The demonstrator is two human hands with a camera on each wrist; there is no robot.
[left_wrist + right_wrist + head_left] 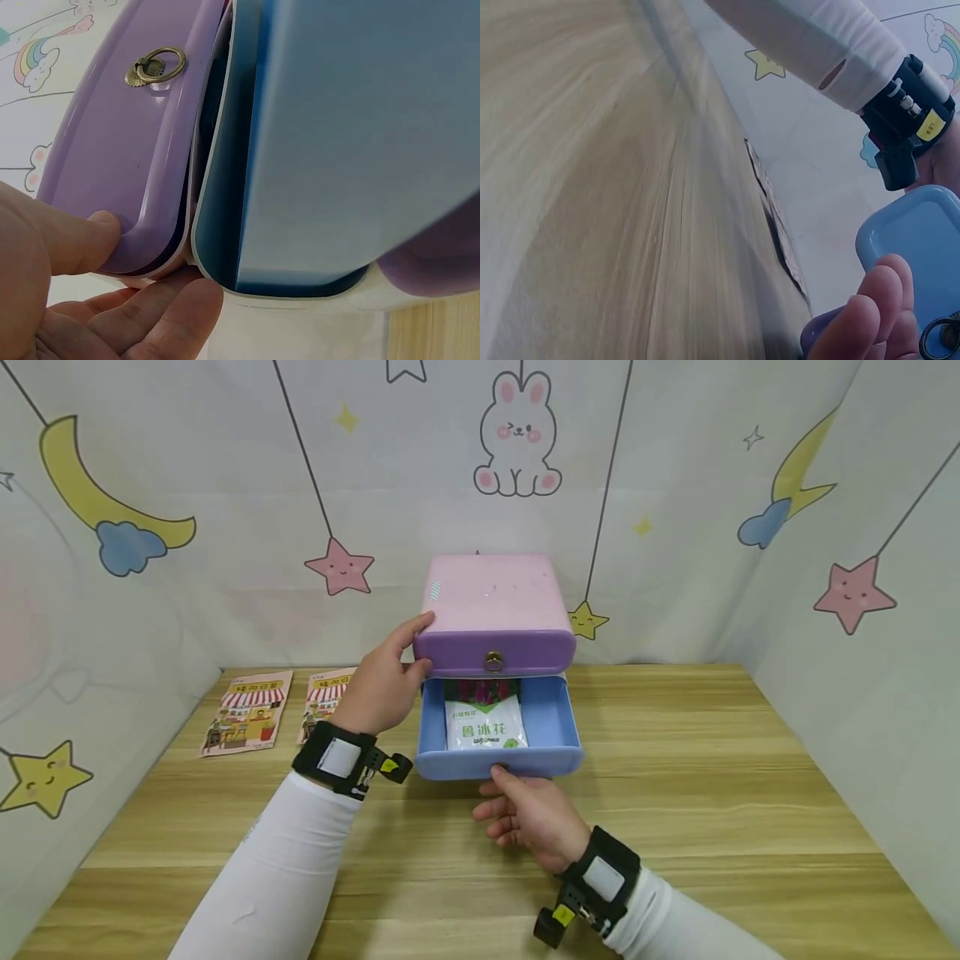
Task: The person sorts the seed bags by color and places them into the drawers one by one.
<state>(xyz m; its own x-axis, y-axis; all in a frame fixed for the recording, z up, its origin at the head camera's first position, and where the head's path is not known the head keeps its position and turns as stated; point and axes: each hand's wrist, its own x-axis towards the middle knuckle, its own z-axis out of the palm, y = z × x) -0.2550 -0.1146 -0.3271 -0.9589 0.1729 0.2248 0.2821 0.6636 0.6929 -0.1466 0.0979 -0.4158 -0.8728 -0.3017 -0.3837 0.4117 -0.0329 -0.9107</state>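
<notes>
Speaker one: As you face the wooden table (pixel 675 793), a pink drawer cabinet (pixel 498 593) sits near the middle of its back edge, its blue drawer (pixel 461 766) standing out toward you.

Speaker two: And your hands?

Speaker one: Apart. Your left hand (pixel 384 687) grips the cabinet's left side, thumb on the front of the purple drawer (pixel 453 655), probably to steady it. Your right hand (pixel 542 820) sets its thumb mid-front on the blue drawer, other fingers loose below; a central touch likely helps it run straight. Whether the thumb hooks the ring pull (pixel 949 336), I cannot tell.

Speaker two: Inside the drawer, left of its middle, lies a white packet (pixel 483 732), label toward you, so presumably easy to read. Two illustrated booklets (pixel 247 714) rest near the table's back left corner, perhaps to leave the drawer room.
</notes>
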